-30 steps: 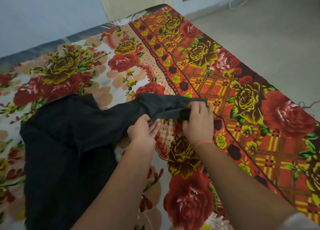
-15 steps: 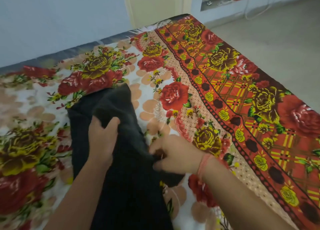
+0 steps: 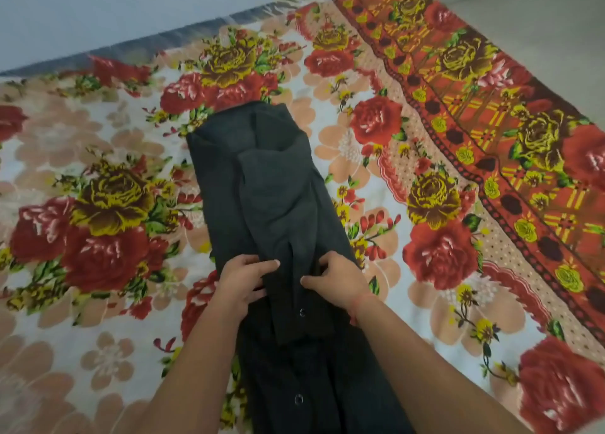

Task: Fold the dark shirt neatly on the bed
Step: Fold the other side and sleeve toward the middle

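The dark shirt (image 3: pixel 262 185) lies on the bed (image 3: pixel 435 201) as a long narrow strip running away from me, with a sleeve folded down along its middle and buttons showing near me. My left hand (image 3: pixel 244 283) pinches the folded sleeve's left edge between fingers and thumb. My right hand (image 3: pixel 334 279) has its fingers curled into the cloth on the sleeve's right side, thumb pointing left. The two hands sit close together at the shirt's middle.
A floral bedsheet in red, yellow and white covers the bed. A pale wall (image 3: pixel 98 8) borders the bed's far edge. Bare floor (image 3: pixel 540 24) lies beyond the bed's right side.
The sleeve, held stretched out to the right a second ago, now lies folded along the shirt's middle. Both hands have come together lower on the shirt, which is now a narrow strip.
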